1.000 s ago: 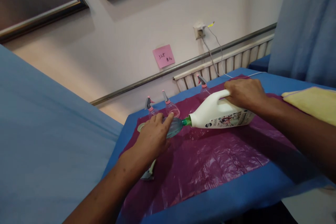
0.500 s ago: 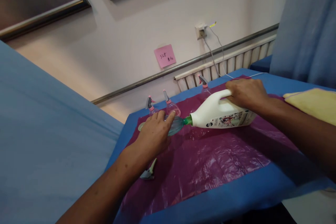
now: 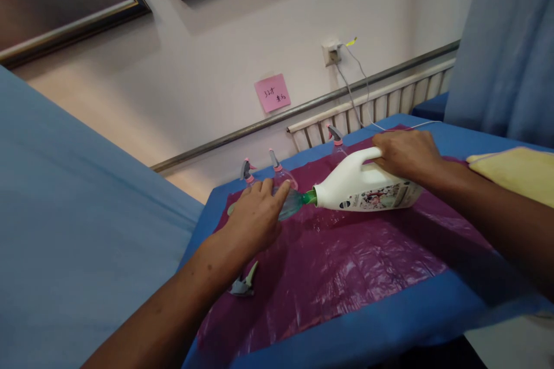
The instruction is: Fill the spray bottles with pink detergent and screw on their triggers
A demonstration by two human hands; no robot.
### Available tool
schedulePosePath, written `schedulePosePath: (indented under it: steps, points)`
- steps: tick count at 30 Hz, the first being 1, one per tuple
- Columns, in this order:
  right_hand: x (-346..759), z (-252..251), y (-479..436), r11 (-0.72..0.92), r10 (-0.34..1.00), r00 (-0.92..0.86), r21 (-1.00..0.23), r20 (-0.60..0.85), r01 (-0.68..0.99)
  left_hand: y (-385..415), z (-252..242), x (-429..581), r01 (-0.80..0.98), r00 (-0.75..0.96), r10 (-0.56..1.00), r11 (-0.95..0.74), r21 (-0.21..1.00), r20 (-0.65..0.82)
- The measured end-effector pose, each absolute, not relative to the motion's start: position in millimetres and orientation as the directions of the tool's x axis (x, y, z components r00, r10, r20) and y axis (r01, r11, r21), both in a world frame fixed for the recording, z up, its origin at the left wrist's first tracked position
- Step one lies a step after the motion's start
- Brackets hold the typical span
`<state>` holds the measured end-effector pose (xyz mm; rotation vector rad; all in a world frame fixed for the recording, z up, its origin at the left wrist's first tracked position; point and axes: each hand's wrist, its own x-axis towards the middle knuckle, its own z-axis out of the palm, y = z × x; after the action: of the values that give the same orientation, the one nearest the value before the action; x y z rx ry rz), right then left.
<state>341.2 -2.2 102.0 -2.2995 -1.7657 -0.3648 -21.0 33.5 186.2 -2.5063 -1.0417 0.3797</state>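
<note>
My right hand is wrapped round the handle of a white jug with a printed label, tipped on its side so its mouth faces left. Its opening meets the green neck of a clear bluish bottle, also lying tilted. Around that bottle's body my left hand is closed, hiding much of it. Behind my left hand stand two clear spray bottles with grey and pink heads, one at the left and one beside it. A loose spray head lies below my left wrist.
A purple plastic sheet covers part of the blue table. Another spray bottle stands behind the jug. A yellow cloth lies at the right. A white cable runs from the wall socket; blue curtains hang at both sides.
My left hand and forearm have shifted very slightly. The jug's mouth stays at the bottle's neck.
</note>
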Motion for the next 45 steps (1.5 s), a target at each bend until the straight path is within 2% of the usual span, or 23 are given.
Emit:
schedulePosePath:
  steps: [6, 16, 31, 45]
  points:
    - [340, 103, -3, -0.249, 0.918, 0.236, 0.0, 0.32, 0.969, 33, 187, -21, 0.592, 0.699, 0.709, -0.649, -0.478, -0.097]
    - [343, 104, 2, -0.257, 0.92, 0.263, -0.057, 0.29, 0.965, 32, 191, -13, 0.564, 0.685, 0.717, -0.634, -0.53, -0.128]
    - [341, 108, 1, -0.258, 0.929, 0.25, -0.006, 0.272, 0.966, 31, 194, -9, 0.572, 0.696, 0.711, -0.633, -0.522, -0.1]
    - [342, 109, 2, -0.247, 0.928, 0.25, -0.048, 0.274, 0.968, 35, 196, -9, 0.525, 0.732, 0.674, -0.651, -0.548, -0.099]
